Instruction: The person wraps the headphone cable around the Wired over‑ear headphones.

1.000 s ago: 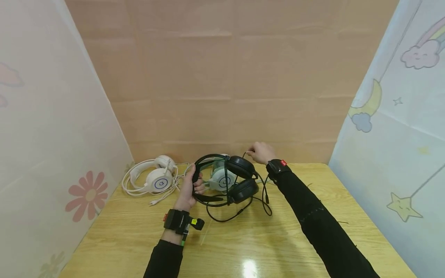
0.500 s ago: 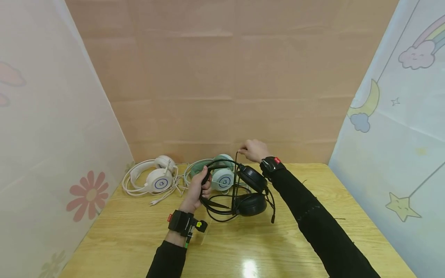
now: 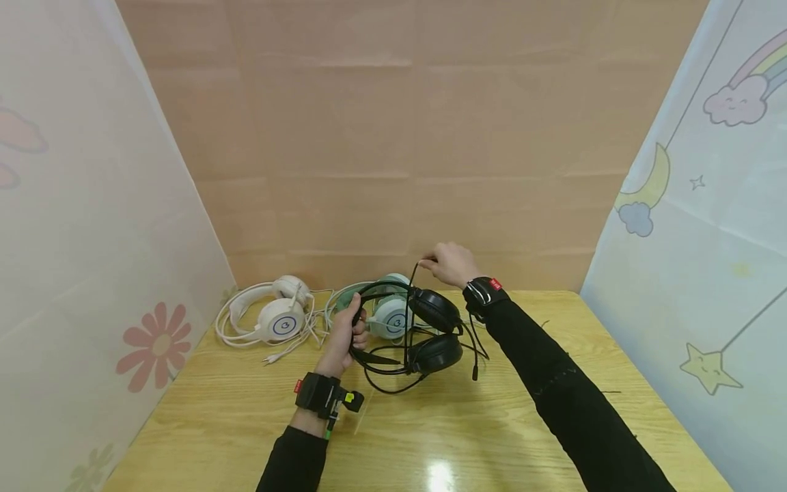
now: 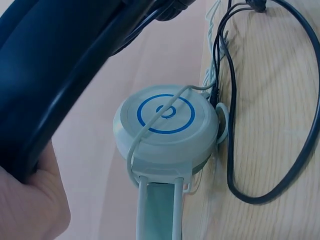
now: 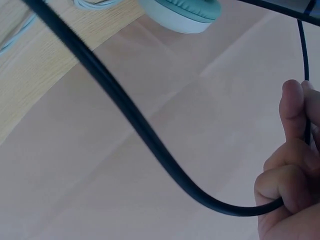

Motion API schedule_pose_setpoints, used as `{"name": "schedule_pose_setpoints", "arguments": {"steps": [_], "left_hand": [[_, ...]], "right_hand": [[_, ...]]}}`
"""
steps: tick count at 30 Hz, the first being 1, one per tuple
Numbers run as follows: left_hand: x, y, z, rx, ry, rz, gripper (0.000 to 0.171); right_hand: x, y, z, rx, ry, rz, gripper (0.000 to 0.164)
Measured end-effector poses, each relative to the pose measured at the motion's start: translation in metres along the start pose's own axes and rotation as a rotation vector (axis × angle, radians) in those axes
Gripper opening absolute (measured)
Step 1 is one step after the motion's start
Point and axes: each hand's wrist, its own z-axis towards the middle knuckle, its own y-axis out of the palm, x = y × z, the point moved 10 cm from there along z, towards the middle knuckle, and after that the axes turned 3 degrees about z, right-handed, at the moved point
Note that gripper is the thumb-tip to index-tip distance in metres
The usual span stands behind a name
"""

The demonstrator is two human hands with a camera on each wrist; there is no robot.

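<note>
Black headphones [image 3: 435, 311] are held up over the table in the head view, ear cups to the right. My left hand [image 3: 342, 336] grips their headband, which looms dark and close [image 4: 55, 75] in the left wrist view. My right hand [image 3: 453, 265], above the upper ear cup, pinches the headphones' black cable [image 5: 135, 120] between thumb and fingers. Turns of this cable run up and down across the headband beside the ear cups. A looser loop hangs below and a short end dangles at the right. Partly hidden behind them lie mint-green headphones [image 4: 167, 117] with a blue ring logo.
White headphones [image 3: 281, 320] with a bundled white cable [image 3: 307, 335] lie on the wooden table [image 3: 492, 437] at the left. Brown paper [image 3: 406, 137] covers the back wall. Patterned sheets [image 3: 695, 273] close off both sides.
The black headphones swung right and lower, then came back slightly left and up. My right hand shifted left and a little up, with the cable drawn up beneath it.
</note>
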Motion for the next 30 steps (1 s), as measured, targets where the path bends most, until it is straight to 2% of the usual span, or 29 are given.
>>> {"name": "schedule_pose_setpoints", "arguments": {"steps": [4, 9, 14, 20, 27, 30], "left_hand": [[0.002, -0.005, 0.001, 0.048, 0.009, 0.015, 0.049], [0.005, -0.016, -0.001, 0.175, 0.050, 0.026, 0.043], [0.009, -0.020, -0.002, 0.245, 0.070, 0.047, 0.050], [0.019, -0.025, -0.007, 0.311, 0.131, 0.028, 0.052], [0.021, -0.027, -0.009, 0.378, 0.159, 0.023, 0.052], [0.023, -0.029, -0.011, 0.424, 0.181, 0.030, 0.055]], "right_hand": [[-0.003, -0.003, 0.000, 0.004, -0.005, -0.006, 0.028], [-0.004, -0.003, -0.001, -0.021, -0.001, 0.002, 0.026], [-0.005, -0.004, -0.001, -0.087, -0.005, 0.032, 0.023], [-0.005, -0.004, -0.002, -0.186, -0.035, 0.046, 0.023], [-0.012, 0.006, -0.009, -0.327, -0.070, 0.178, 0.025], [-0.020, 0.007, -0.011, -0.355, -0.089, 0.231, 0.026]]}}
